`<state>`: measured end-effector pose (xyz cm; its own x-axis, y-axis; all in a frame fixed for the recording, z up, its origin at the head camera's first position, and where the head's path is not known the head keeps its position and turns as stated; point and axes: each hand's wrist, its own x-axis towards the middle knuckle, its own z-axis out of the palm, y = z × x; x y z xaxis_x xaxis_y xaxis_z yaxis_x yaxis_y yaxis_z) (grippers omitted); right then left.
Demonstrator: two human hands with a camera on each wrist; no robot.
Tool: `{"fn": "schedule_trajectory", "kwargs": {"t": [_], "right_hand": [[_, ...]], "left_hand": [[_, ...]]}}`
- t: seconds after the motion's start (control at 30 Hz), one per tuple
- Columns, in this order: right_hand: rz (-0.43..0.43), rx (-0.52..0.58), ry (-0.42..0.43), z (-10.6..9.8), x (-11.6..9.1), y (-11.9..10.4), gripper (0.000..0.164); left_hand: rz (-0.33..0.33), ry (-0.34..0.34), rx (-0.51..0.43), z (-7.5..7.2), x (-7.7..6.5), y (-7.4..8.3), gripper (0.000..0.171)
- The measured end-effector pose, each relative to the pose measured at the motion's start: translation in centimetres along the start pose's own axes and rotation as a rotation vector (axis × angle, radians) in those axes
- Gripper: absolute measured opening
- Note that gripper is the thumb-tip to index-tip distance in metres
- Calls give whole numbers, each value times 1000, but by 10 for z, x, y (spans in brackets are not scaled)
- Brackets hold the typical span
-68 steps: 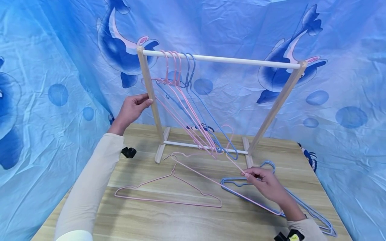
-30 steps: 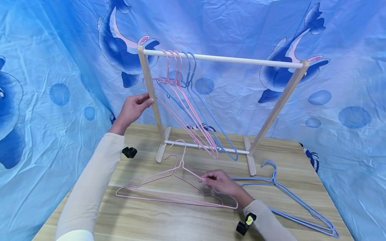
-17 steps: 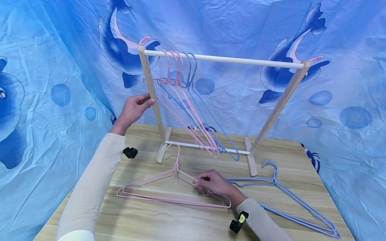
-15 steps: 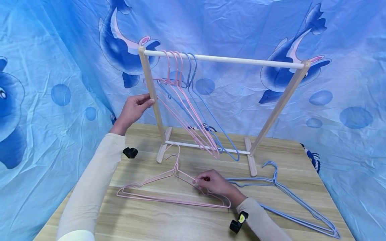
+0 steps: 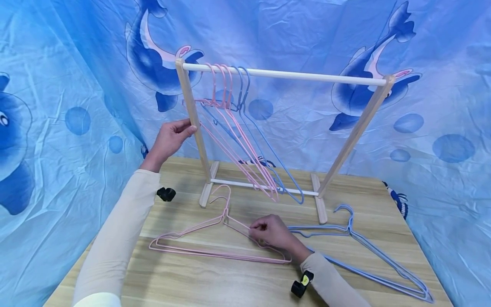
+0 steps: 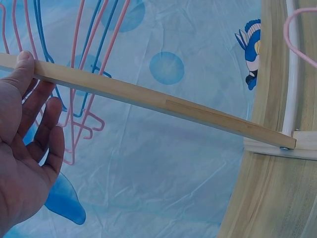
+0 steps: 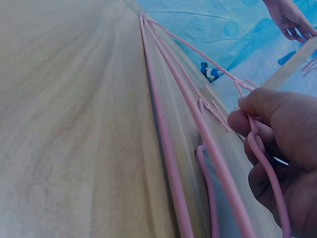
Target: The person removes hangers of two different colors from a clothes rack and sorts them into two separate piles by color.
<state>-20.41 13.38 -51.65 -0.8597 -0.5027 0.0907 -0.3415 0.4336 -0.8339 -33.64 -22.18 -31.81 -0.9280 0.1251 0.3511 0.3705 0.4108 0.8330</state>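
Note:
My left hand (image 5: 170, 138) pinches the left wooden post (image 5: 187, 91) of a small clothes rack, thumb in front and fingers behind. The left wrist view shows that thumb on the post (image 6: 124, 89). My right hand (image 5: 272, 232) pinches one shoulder of a pink clothes hanger (image 7: 271, 176) between thumb and fingers. This hanger lies almost flat over a second pink hanger (image 7: 171, 163) on the table, their outlines nearly matching. Close to the right wrist, several blue hangers (image 5: 350, 219) lie stacked on the table.
Several pink and blue hangers (image 5: 245, 96) hang at the left part of the white top rail (image 5: 307, 76). A white lower bar (image 5: 226, 183) joins the rack's feet. Behind stands a blue curtain (image 5: 291, 38) printed with dolphins. The wooden table (image 5: 215, 285) reaches out in front.
My right hand has carried the pink hanger from above the blue ones leftward and down onto the other pink hanger. Lately it has barely moved. The left hand still holds the post.

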Motion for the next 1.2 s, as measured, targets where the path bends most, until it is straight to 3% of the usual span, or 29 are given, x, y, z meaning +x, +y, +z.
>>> {"fn": "schedule_trajectory", "kwargs": {"t": [0.23,0.43,0.93,1.2], "right_hand": [[-14,-76,31,6,0,1,11],[-41,-105,8,10,1,-2,9],[-78,-306,-24,17,1,0,10],[-87,-235,14,16,-2,4,15]], "left_hand": [[4,6,5,1,1,0,45],[-2,10,-1,0,1,0,43],[0,-3,-13,1,0,3,42],[14,0,-5,0,0,0,43]]}}
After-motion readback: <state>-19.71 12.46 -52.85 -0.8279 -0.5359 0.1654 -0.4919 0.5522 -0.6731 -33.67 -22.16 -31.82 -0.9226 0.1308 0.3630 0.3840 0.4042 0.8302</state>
